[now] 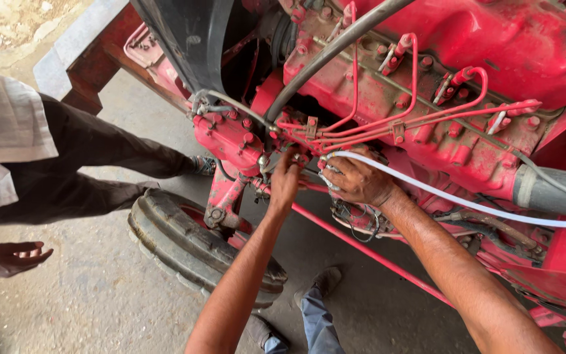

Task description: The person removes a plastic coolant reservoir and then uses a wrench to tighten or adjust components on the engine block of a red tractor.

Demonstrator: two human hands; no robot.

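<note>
We are working at the red engine [466, 59]: our right hand [355, 178] is gripping the white hose [466, 200] just below its fuel pipes. Our left hand [286, 178] is pinching a fitting beside it; what it is holding, we cannot tell.

— What do we have in front of us?

— A red engine [466, 85] with thin red metal pipes [388, 121] running along its side. Our left hand [285, 180] reaches up to the fittings below those pipes, fingers pressed against the metal. Our right hand [356, 178] is just beside it, curled around the end of a white hose [466, 200] that trails off to the right.

— And lower down?

— A small front tyre [194, 246] stands on the concrete floor [99, 295] under our left forearm, and our shoes [325, 282] show beneath.

— Are we alone?

— No. Another person stands at the left in a white shirt [1, 137] and dark trousers [93, 164], one open hand [8, 257] hanging low, well apart from ours.
</note>
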